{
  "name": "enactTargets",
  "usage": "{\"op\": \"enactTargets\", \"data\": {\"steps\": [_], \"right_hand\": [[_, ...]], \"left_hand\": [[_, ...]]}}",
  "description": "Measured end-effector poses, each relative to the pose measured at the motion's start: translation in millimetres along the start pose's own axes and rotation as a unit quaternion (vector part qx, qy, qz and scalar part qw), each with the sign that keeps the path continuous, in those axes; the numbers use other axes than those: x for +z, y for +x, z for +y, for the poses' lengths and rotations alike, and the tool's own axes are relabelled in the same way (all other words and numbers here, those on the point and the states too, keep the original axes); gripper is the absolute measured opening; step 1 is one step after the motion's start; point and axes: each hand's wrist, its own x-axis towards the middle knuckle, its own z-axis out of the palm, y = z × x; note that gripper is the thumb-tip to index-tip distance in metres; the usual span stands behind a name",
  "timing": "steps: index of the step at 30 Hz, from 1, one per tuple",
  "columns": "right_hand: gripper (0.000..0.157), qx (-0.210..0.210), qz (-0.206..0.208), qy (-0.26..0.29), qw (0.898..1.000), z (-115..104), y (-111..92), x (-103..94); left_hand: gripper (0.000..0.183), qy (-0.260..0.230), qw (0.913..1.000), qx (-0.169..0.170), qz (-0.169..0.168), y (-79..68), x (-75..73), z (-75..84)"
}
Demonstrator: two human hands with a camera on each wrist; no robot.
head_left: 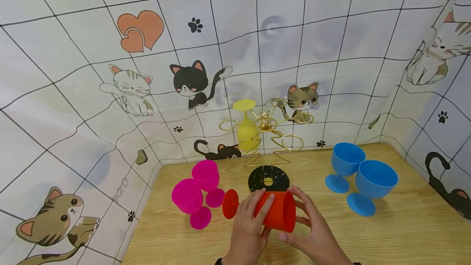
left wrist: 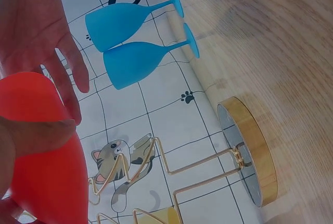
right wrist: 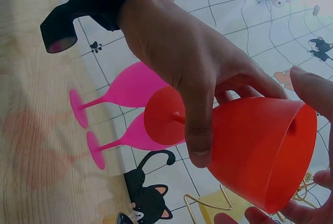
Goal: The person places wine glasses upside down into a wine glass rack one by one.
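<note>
The red goblet (head_left: 274, 212) is held in the air over the middle of the table (head_left: 309, 175). It lies on its side, foot towards the table's left edge and mouth towards the right edge. The left hand (head_left: 247, 226) grasps it, fingers over the bowl and thumb against the bowl's surface. The right hand (head_left: 317, 232) is at the mouth, fingers extended and spread about the rim, with no grip applied; whether the fingertips make contact cannot be determined. A black band (right wrist: 99, 2) is fitted at the left wrist.

Directly behind the red goblet is a gold wire stand (head_left: 266, 128), near the back edge of the table. Its round base (head_left: 277, 180) has a black top, and a gold bear (head_left: 265, 117) is mounted at its head. A yellow goblet (head_left: 244, 133) is carried upside down on the stand's left side.

Towards the left edge, two pink goblets stand upright close together: the front one (head_left: 187, 195) and the rear one (head_left: 206, 175). Near the back right corner are two blue goblets, also upright: the left one (head_left: 344, 160) and the right one (head_left: 376, 179). A white wall covering (head_left: 239, 15), gridded and printed with cats, rises behind the back edge.
</note>
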Motion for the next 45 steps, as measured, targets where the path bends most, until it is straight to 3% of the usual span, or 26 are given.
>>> {"op": "enactTargets", "data": {"steps": [11, 23, 36, 41, 45], "right_hand": [[0.082, -0.007, -0.001, -0.006, 1.000, 1, 0, -0.3], [0.074, 0.033, 0.000, 0.015, 0.999, 1, 0, -2.3], [0.073, 0.012, 0.021, 0.019, 1.000, 1, -2, -2.6], [0.072, 0.007, 0.033, 0.017, 0.999, -2, -3, -4.6], [0.073, -0.001, 0.041, 0.025, 0.999, -1, -2, -6.0]], "left_hand": [[0.095, 0.016, 0.9993, 0.001, -0.034, -1.3, -1.9, 4.3], [0.104, 0.049, 0.9982, 0.031, -0.013, -1.5, -0.7, 6.2], [0.103, 0.049, 0.9970, 0.030, -0.053, -0.7, -6.3, 8.5], [0.101, 0.002, 0.9983, 0.057, -0.015, 0.7, -11.9, 2.6], [0.084, -0.079, 0.9926, 0.064, 0.067, -0.8, -14.8, -1.3]]}}
